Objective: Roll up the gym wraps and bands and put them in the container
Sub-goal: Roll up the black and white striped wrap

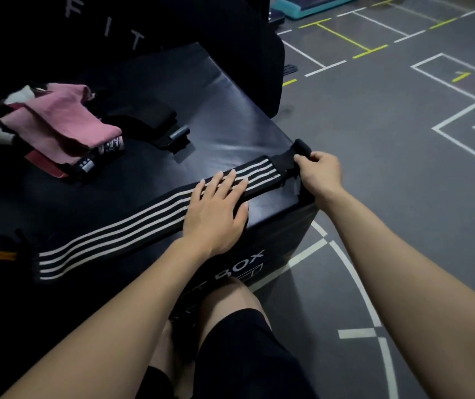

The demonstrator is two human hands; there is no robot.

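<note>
Your striped wrap (132, 226) lies flat across the top of the black box (224, 110), its long axis running on a diagonal from the lower left of the frame up toward the box's right corner at centre right. Its white stripes run along that same line. The lower-left end sits near the box's left edge; the upper-right end finishes in a plain black tab (285, 161) with a small rolled loop past it.

Your left hand (216, 208) rests palm down on the wrap around its middle, fingers straight and spread, pointing toward the upper right. Your right hand (321, 172) is at the box corner, fingers curled round the black tab end, pinching it.

In the upper left of the frame a heap of pink bands (63, 122) lies on the box, with a black strap (149, 122) just to its right; small printed labels on the bands are too blurred to read.

On the box's front face you can read "BOX" (242, 267). The dark shape behind it carries the letters "FIT" (103, 21). The grey floor (403, 116) at right has painted squares numbered "1" and "4".
</note>
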